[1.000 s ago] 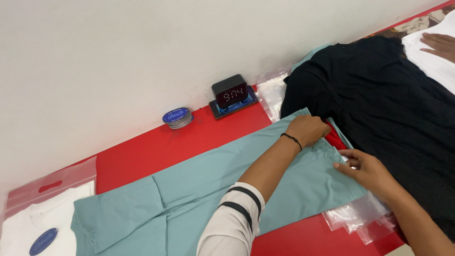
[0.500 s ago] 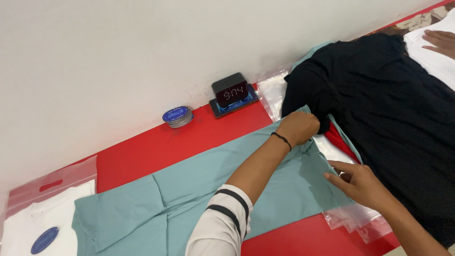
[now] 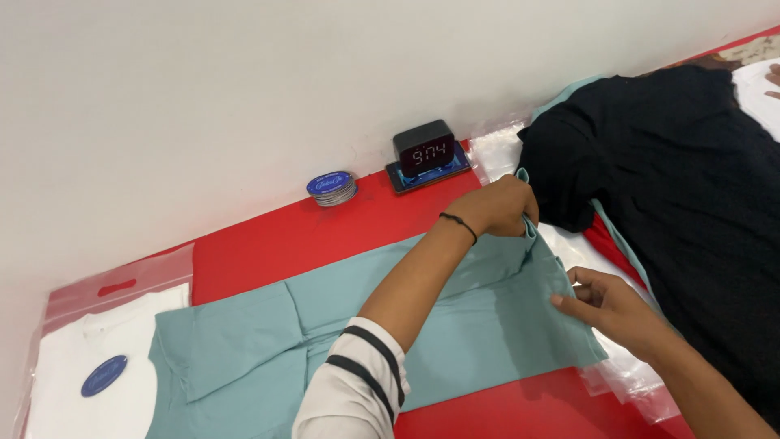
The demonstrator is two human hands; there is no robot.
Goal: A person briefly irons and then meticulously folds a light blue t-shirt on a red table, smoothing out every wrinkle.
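A teal shirt [image 3: 341, 325] lies spread on a red table [image 3: 268, 236]. My left hand [image 3: 500, 207] pinches the shirt's far right corner and lifts it off the table. My right hand [image 3: 605, 305] grips the near right edge of the same shirt, raising it slightly. A black wristband sits on my left wrist. A black garment [image 3: 674, 187] lies just to the right of both hands.
A small black digital clock [image 3: 424, 150] on a blue base stands by the white wall, a stack of round blue stickers [image 3: 331, 188] beside it. A bagged white shirt [image 3: 89, 366] lies at left. Clear plastic bags [image 3: 626, 378] lie under the teal shirt's right end.
Both hands have drawn the shirt's right end leftward and up, folding it away from the black garment. More clear plastic and red table now show on the right.
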